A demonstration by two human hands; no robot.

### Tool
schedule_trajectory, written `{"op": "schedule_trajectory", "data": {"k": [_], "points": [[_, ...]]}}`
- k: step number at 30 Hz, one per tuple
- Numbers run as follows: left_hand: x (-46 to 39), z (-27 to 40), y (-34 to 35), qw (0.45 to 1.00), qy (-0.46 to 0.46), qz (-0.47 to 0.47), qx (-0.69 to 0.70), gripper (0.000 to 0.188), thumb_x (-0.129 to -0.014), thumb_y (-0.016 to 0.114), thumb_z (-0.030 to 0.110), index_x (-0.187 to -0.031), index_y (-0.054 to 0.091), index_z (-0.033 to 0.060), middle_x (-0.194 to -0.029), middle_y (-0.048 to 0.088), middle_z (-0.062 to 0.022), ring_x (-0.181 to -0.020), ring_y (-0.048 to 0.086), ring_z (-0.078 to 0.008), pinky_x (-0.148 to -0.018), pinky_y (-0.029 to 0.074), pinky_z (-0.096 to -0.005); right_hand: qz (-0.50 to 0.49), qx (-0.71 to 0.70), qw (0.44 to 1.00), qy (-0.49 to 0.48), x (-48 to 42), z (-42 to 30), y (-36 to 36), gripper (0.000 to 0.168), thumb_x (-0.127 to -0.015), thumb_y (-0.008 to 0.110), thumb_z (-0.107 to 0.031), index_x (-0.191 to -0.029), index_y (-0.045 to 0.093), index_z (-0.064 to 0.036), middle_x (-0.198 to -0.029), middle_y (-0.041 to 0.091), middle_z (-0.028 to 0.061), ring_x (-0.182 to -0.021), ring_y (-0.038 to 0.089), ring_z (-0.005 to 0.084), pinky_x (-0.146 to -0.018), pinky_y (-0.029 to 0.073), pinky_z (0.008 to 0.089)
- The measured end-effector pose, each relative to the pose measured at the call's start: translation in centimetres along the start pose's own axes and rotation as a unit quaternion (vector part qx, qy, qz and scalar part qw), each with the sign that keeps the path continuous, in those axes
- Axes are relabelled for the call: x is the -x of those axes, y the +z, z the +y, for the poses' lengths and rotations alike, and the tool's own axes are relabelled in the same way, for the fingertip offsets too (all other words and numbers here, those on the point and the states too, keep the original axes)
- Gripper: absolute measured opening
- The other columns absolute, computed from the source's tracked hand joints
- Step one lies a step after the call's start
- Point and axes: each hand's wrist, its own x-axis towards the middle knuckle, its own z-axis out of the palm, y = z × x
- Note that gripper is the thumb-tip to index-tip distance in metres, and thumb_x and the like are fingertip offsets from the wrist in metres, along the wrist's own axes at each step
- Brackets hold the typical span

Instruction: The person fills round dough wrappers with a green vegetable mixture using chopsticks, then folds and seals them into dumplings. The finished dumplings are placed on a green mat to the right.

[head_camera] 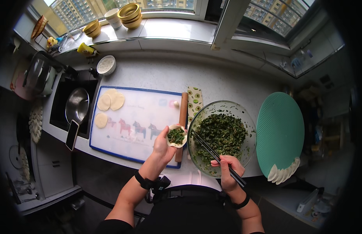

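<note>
Cupped in my left hand [164, 145] is a round dough wrapper [177, 136] with a mound of chopped green filling on it. My right hand [229, 169] grips a pair of dark chopsticks [208, 149], their tips over the near-left rim of a large glass bowl [251, 159]. Chopped green filling [220, 130] is heaped inside that bowl. Left of it, a wooden rolling pin [183, 109] rests along the right edge of a blue-rimmed white board [134, 102]. Flat dough wrappers [116, 101] overlap at the board's far left, and a single wrapper [101, 120] lies nearer.
A green oval tray [280, 128] right of the bowl carries a row of folded dumplings [283, 172] at its near end. A small dough piece [176, 104] sits by the rolling pin. Leftward are a white bowl of flour-like powder [106, 65], a sink holding a metal pan [77, 105], and a phone [72, 135].
</note>
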Motion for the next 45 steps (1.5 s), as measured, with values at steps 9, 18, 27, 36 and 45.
{"op": "schedule_trajectory", "data": {"k": [9, 18, 27, 36, 45], "points": [[0.2, 0.2, 0.2, 1.000, -0.012, 0.010, 0.005, 0.044, -0.098, 0.020, 0.029, -0.113, 0.048, -0.0014, -0.108, 0.055, -0.0175, -0.104, 0.054, -0.0284, -0.094, 0.043, -0.0396, 0.022, -0.021, 0.999, 0.036, -1.1, 1.6, 0.3, 0.008, -0.089, 0.051, -0.003, -0.088, 0.053, 0.004, -0.078, 0.064, 0.0140, -0.069, 0.066, 0.0183, -0.065, 0.054, 0.0274], [-0.1, 0.1, -0.1, 1.000, -0.014, -0.006, -0.012, 0.045, -0.097, 0.019, 0.028, -0.113, 0.047, -0.0032, -0.112, 0.054, -0.0183, -0.107, 0.052, -0.0283, -0.096, 0.041, -0.0386, 0.052, 0.002, 0.997, 0.057, -2.0, 2.0, 0.3, 0.011, -0.090, 0.049, -0.004, -0.086, 0.052, 0.005, -0.082, 0.063, 0.0153, -0.071, 0.065, 0.0192, -0.068, 0.055, 0.0291], [0.2, -0.2, -0.7, 1.000, -0.022, -0.010, 0.002, 0.045, -0.097, 0.019, 0.028, -0.113, 0.047, -0.0031, -0.112, 0.054, -0.0183, -0.107, 0.052, -0.0286, -0.095, 0.041, -0.0391, -0.013, -0.006, 1.000, 0.027, -0.4, 0.7, -0.6, 0.013, -0.092, 0.047, -0.008, -0.087, 0.050, 0.003, -0.079, 0.061, 0.0148, -0.071, 0.065, 0.0205, -0.065, 0.056, 0.0304], [0.3, -0.4, -1.0, 1.000, -0.019, -0.014, -0.008, 0.043, -0.097, 0.020, 0.028, -0.113, 0.048, -0.0015, -0.110, 0.055, -0.0176, -0.104, 0.053, -0.0277, -0.095, 0.042, -0.0396, -0.016, 0.009, 0.999, 0.029, -1.9, 0.2, -0.2, 0.010, -0.088, 0.054, -0.004, -0.084, 0.057, 0.005, -0.074, 0.064, 0.0110, -0.068, 0.066, 0.0156, -0.063, 0.054, 0.0247], [0.0, -0.9, -0.1, 1.000, 0.008, 0.003, 0.003, 0.044, -0.097, 0.023, 0.029, -0.112, 0.050, -0.0023, -0.108, 0.057, -0.0167, -0.103, 0.054, -0.0268, -0.094, 0.042, -0.0385, -0.009, -0.016, 0.987, 0.162, -3.3, -0.3, -0.4, 0.015, -0.089, 0.054, -0.009, -0.080, 0.055, 0.003, -0.069, 0.064, 0.0094, -0.065, 0.065, 0.0145, -0.061, 0.053, 0.0242]]}}
